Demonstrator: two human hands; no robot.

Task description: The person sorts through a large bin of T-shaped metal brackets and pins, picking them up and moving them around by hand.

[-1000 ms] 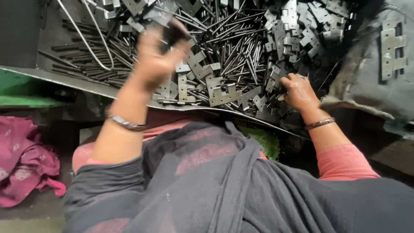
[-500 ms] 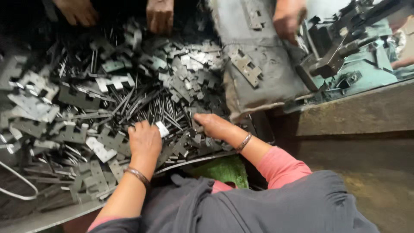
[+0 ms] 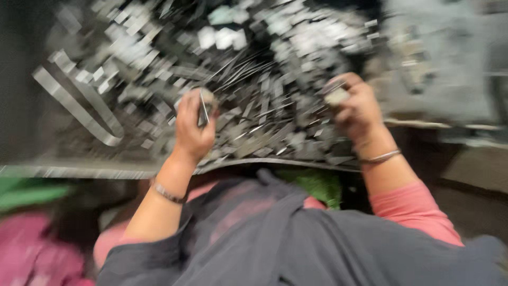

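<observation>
The frame is badly blurred by motion. My left hand [image 3: 191, 126] is raised over a heap of small grey metal plates and thin pins [image 3: 264, 79] and pinches a thin metal pin [image 3: 203, 108] between its fingers. My right hand [image 3: 355, 108] rests on the right side of the heap with a small flat metal piece [image 3: 336, 96] at its fingertips. Both wrists wear a bangle. The heap lies on a metal sheet [image 3: 79, 170] whose front edge runs just beyond my lap.
A long bent metal strip [image 3: 79, 111] lies at the left of the heap. Grey cloth or sheet [image 3: 450, 63] covers the right side. Pink fabric [image 3: 32, 249] sits low at the left, something green [image 3: 312, 182] below the sheet's edge.
The camera has swung back left, so the other people's hands and the teal machine are out of view. My left hand has lifted with a pin; my right hand has shifted right.
</observation>
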